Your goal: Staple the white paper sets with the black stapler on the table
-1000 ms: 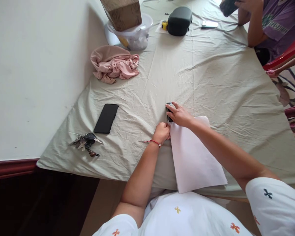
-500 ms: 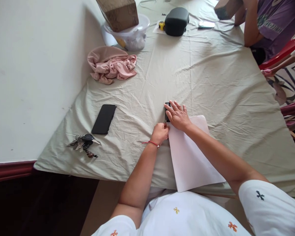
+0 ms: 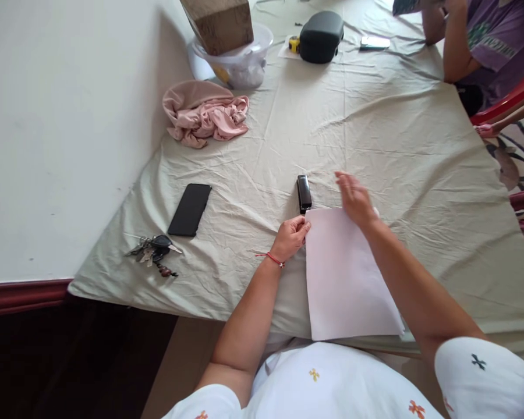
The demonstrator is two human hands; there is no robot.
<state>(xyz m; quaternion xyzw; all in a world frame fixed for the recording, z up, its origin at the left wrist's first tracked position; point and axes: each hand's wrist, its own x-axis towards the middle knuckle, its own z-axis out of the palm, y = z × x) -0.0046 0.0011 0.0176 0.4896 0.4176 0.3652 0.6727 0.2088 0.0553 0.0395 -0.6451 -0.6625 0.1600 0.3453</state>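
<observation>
**At the near edge of the desk: paper pinched, stapler free**

Near the desk's [image 3: 410,145] front edge I see the left hand [image 3: 291,235] pinching the upper left corner of the white paper [image 3: 344,279], its grip closed on that corner between thumb and fingers. The right hand [image 3: 354,196] hovers over the sheet's top edge with fingers loosely spread, its grip open and holding nothing. The black stapler [image 3: 304,193] lies flat on the cloth just beyond the pinched corner, between the two hands and touched by neither. The paper's lower end overhangs the desk toward my body. Farther left lie a black phone [image 3: 189,209] and a bunch of keys [image 3: 153,251]; a pink cloth [image 3: 205,113] sits near the wall. Another person's arm [image 3: 452,46] rests at the far right corner.
</observation>
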